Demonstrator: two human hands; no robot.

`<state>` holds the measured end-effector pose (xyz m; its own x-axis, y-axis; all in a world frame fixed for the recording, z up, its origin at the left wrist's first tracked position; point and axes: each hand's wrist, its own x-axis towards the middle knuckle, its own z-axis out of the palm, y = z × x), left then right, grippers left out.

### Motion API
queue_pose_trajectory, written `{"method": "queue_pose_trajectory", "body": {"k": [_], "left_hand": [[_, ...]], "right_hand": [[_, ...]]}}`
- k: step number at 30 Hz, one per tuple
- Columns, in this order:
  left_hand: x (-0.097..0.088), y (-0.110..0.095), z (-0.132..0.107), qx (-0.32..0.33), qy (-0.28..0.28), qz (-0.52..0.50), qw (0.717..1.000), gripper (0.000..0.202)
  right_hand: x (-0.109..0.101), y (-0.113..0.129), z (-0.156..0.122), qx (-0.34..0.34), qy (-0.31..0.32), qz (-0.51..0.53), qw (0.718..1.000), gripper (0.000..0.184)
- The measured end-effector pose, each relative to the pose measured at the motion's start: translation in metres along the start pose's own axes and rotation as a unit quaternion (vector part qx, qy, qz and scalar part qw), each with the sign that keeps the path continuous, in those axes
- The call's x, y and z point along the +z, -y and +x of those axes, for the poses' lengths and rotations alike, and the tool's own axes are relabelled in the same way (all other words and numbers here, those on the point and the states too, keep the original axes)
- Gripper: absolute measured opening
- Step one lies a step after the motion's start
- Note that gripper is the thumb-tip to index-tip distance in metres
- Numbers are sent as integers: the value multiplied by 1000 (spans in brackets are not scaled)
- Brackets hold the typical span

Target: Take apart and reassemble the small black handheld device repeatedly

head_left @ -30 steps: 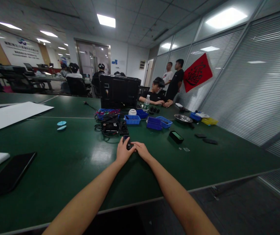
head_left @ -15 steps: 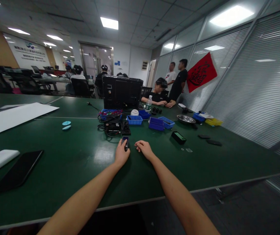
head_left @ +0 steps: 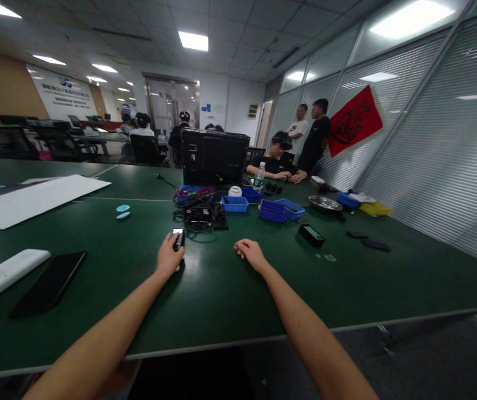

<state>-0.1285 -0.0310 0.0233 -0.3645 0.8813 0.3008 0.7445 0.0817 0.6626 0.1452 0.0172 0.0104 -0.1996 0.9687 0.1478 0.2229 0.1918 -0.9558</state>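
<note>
My left hand (head_left: 168, 259) is closed around a small dark handheld device (head_left: 178, 231) with a lit screen, just above the green table (head_left: 222, 303). The fingers cover part of its lower half. To the right, my right hand (head_left: 253, 255) rests on the table with its fingers curled in together, and I see nothing in them. Ahead of the hands lie a black boxy unit with cables (head_left: 197, 214) and a blue tray (head_left: 234, 204). An open black box with a green inside (head_left: 311, 235) sits right of my right hand.
At the left lie a white bar-shaped case (head_left: 11, 273), a black flat panel (head_left: 50, 283) and a white sheet (head_left: 40, 200). A monitor (head_left: 215, 158) stands at the back near a water bottle (head_left: 259, 176). A metal bowl (head_left: 325, 204) is at the right; a person (head_left: 282, 158) sits across.
My left hand has moved left with the handheld device, and its screen now shows bright. My right hand has stayed about where it was. The view has turned slightly left.
</note>
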Motion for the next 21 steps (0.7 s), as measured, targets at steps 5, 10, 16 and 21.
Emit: {"method": "queue_pose_trajectory", "body": {"k": [5, 10, 16, 21], "left_hand": [[-44, 42, 23, -56, -36, 49, 997, 53], [-87, 89, 45, -103, -81, 88, 987, 52], [-110, 118, 60, -193, -170, 99, 961, 55], [-109, 116, 59, -192, -217, 57, 955, 63]], "right_hand": [[0, 0, 0, -5, 6, -13, 1000, 18], [0, 0, 0, -4, 6, -27, 1000, 19], [0, 1, 0, -4, 6, -29, 1000, 19], [0, 0, 1, -8, 1, -32, 999, 17]]}}
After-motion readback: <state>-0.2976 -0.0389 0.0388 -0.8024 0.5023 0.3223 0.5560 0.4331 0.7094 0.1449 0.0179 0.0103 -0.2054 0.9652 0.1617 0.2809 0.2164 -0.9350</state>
